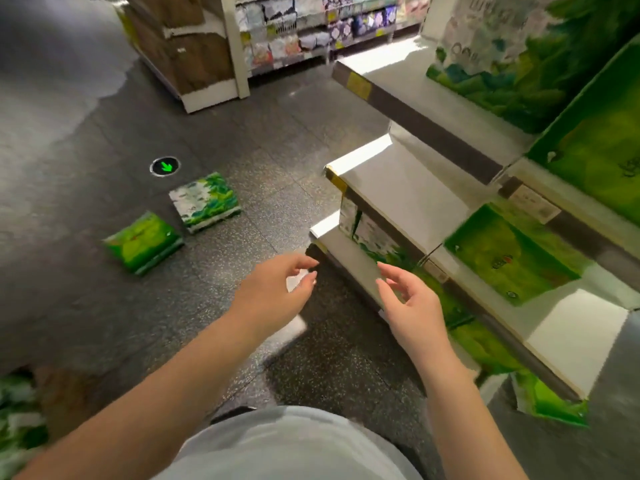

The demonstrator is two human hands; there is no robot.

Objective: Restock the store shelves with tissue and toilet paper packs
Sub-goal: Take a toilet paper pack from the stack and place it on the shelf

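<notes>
Surveying from largest to smallest, I note the stepped shelving (408, 188) along the right side, its white tiers partly bare toward their left ends and holding green packs (505, 254) further right. The speckled dark floor (242, 140) carries the remaining stock. One white-and-green pack (204, 201) lies flat just below a round green arrow marker (165, 166); a second, all-green pack (143, 242) lies beside it, nearer the left edge of the floor area in view. Both sit well apart from the shelf's corner. More green-and-white packaging (17, 410) shows blurred at the lower left edge; I cannot tell how many packs.

My left hand (273, 289) hovers over the floor just before the lowest shelf's corner, fingers loosely curled and holding nothing. My right hand (408, 299) hangs near the lowest tier's front edge, fingers spread and relaxed, also empty.

Risks, in my judgement: the two floor packs lie in the walkway and could be stepped on or kicked while I turn toward them. The soft wrapping may crumple or slip if gripped at one corner only. The lowest tier's corner juts close to both hands and could catch a pack on its way in.
</notes>
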